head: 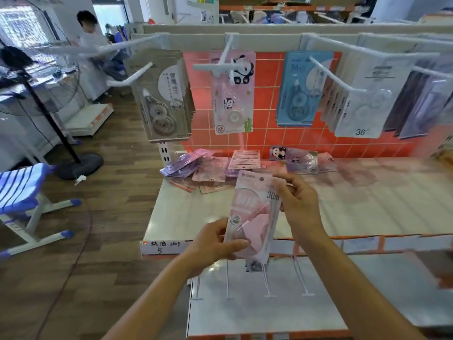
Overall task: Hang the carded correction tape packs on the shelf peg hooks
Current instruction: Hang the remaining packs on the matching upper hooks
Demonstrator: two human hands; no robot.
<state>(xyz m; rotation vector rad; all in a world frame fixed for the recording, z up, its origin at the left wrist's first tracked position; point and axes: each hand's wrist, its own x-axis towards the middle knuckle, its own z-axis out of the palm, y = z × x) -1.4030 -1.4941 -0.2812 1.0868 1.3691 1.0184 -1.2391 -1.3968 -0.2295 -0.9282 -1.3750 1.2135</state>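
Note:
A pink carded correction tape pack [252,212] is held upright over the front of the shelf [355,212]. My left hand [215,241] grips its lower left edge and my right hand [296,197] pinches its upper right edge near the hang hole. Several loose packs [215,165] lie in a heap at the back of the shelf. White peg hooks [338,79] stick out from the red tiled back panel. They carry a grey-brown pack [164,99], a pink panda pack [232,94], a blue pack [301,92] and white packs [362,104].
A lower shelf [269,303] with thin wire hooks lies below the front edge. To the left stand a floor fan [41,77] and a blue-striped stool [27,192] on wooden flooring. A person [90,33] sits far back on the left.

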